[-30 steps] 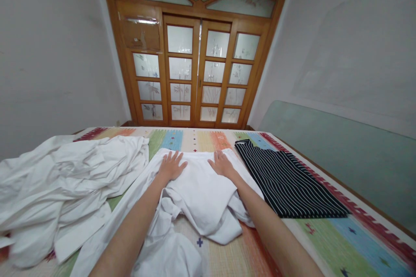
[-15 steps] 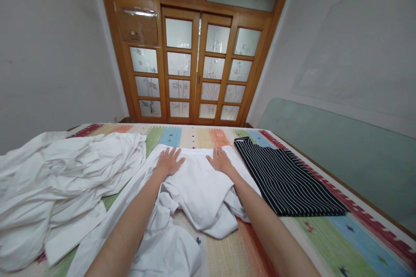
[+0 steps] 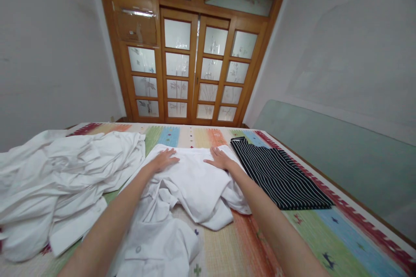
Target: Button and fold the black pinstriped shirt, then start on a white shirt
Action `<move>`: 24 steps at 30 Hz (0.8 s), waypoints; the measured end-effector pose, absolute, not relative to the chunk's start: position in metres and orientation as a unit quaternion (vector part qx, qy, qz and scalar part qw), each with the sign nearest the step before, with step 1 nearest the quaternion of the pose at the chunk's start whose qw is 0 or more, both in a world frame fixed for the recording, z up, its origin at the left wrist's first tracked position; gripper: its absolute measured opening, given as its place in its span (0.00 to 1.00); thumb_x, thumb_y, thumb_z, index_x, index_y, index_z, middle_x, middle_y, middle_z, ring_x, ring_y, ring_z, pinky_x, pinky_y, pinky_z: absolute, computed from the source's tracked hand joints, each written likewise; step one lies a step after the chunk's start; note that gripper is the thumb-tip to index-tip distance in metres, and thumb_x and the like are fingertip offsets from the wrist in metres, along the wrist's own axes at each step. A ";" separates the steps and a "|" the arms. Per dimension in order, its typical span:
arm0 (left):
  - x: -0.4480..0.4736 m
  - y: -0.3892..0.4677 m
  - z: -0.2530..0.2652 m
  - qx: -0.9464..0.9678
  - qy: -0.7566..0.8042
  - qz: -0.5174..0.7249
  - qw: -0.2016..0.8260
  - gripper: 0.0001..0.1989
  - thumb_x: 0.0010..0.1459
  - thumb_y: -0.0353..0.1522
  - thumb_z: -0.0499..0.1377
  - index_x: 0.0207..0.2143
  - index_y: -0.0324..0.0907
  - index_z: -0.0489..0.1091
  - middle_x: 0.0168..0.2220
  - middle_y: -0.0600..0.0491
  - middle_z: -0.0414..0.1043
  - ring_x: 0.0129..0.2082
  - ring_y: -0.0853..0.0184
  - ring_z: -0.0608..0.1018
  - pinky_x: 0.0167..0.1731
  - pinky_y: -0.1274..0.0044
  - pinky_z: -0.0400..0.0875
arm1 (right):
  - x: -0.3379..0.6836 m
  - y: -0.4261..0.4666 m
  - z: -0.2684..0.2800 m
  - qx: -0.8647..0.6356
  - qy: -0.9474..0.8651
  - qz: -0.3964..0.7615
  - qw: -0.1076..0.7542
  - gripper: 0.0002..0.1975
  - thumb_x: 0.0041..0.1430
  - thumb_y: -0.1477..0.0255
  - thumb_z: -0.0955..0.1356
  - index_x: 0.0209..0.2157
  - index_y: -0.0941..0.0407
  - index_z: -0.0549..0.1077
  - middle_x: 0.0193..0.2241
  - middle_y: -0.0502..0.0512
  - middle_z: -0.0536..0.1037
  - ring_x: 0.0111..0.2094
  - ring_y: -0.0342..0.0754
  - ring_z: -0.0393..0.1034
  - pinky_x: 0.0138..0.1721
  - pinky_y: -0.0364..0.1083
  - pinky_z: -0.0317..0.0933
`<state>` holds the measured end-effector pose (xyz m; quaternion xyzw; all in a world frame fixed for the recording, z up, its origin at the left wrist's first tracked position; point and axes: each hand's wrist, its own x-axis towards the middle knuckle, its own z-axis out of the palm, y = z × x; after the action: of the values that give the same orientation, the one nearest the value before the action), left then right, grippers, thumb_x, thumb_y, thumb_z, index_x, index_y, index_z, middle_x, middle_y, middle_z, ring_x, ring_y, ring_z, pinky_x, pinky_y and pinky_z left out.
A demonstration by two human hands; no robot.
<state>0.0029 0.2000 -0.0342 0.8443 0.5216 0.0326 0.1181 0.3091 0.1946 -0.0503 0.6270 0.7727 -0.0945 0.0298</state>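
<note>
A white shirt (image 3: 195,186) lies in front of me, its far edge fairly straight and its near part bunched, with a button showing low in the view. My left hand (image 3: 163,159) rests flat on its upper left part, fingers apart. On the upper right part lies my right hand (image 3: 219,159), also flat with the fingers stretched out. Neither hand grips the cloth. To the right of the shirt is a folded black garment with white stripes (image 3: 279,175). A heap of crumpled white clothes (image 3: 71,173) spreads out at the left.
The garments lie on a bed with a colourful patterned cover (image 3: 224,251). A pale green headboard (image 3: 341,151) runs along the right side. Beyond the far edge stand wooden doors with frosted panes (image 3: 195,73), between grey-white walls.
My left hand has slid slightly left over the shirt, and the right hand has stayed nearly in place. The view has shifted a little. The striped garment lies as before.
</note>
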 end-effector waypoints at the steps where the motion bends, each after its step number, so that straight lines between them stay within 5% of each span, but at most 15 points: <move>1: 0.000 0.197 -0.033 0.840 0.526 0.037 0.128 0.26 0.65 0.45 0.45 0.61 0.46 0.63 0.68 0.48 0.51 0.68 0.56 0.52 0.63 0.61 0.50 | 0.310 0.194 -0.051 0.628 0.772 -0.090 0.030 0.51 0.59 0.41 0.50 0.68 0.67 0.41 0.69 0.66 0.38 0.69 0.57 0.30 0.66 0.53 0.33; 6: 0.002 0.156 -0.016 0.839 0.512 0.083 0.162 0.29 0.67 0.46 0.39 0.60 0.42 0.64 0.64 0.49 0.59 0.65 0.62 0.61 0.63 0.71 0.54 | 0.307 0.190 -0.049 0.640 0.764 -0.073 0.032 0.50 0.59 0.40 0.50 0.69 0.64 0.42 0.69 0.64 0.39 0.69 0.58 0.31 0.66 0.56 0.33; 11: 0.027 0.082 0.002 0.883 0.425 0.112 0.167 0.32 0.65 0.52 0.39 0.58 0.45 0.67 0.61 0.49 0.66 0.62 0.58 0.65 0.62 0.67 0.57 | 0.299 0.186 -0.038 0.670 0.735 -0.081 0.069 0.48 0.58 0.39 0.51 0.69 0.58 0.44 0.69 0.62 0.42 0.69 0.60 0.35 0.65 0.60 0.35; 17: 0.054 0.038 -0.031 0.888 0.441 0.102 0.082 0.39 0.59 0.57 0.46 0.66 0.45 0.54 0.68 0.44 0.51 0.67 0.46 0.51 0.63 0.53 0.45 | 0.290 0.172 -0.036 0.689 0.720 -0.078 0.027 0.46 0.61 0.43 0.54 0.68 0.62 0.47 0.69 0.66 0.41 0.68 0.65 0.36 0.64 0.65 0.38; 24: 0.052 0.050 -0.054 0.872 0.469 0.123 0.070 0.36 0.63 0.54 0.43 0.65 0.44 0.56 0.67 0.47 0.54 0.68 0.50 0.51 0.65 0.56 0.45 | 0.324 0.145 0.008 0.574 0.778 -0.218 -0.136 0.33 0.67 0.53 0.51 0.52 0.59 0.74 0.56 0.61 0.72 0.56 0.55 0.66 0.57 0.52 0.57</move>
<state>0.0518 0.0500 -0.0542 0.8720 0.4686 0.1231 0.0701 0.3240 0.1447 0.0082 0.5741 0.7775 -0.2178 -0.1356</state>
